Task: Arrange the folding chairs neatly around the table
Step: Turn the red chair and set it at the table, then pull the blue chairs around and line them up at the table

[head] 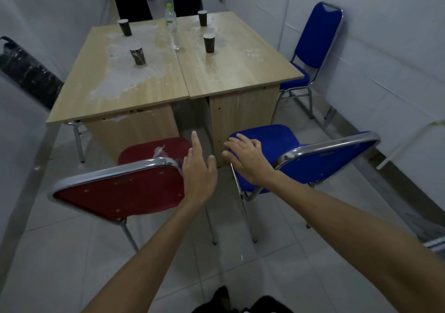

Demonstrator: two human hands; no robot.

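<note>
A red chair (120,192) and a blue chair (320,163) stand side by side at the near edge of the wooden table (240,71), their backs towards me. My left hand (198,168) hovers open beside the red chair's right back corner, fingers spread. My right hand (245,158) lies flat on the left edge of the blue chair's seat, fingers curled over it. Another blue chair (313,45) stands at the table's right side, two black chairs (132,4) at the far side, and a black plastic-wrapped chair (26,71) on the left.
Several dark paper cups (137,54) and a clear water bottle (172,25) stand on the table. White walls close in on the left and right. A white tiled floor (72,252) lies below me.
</note>
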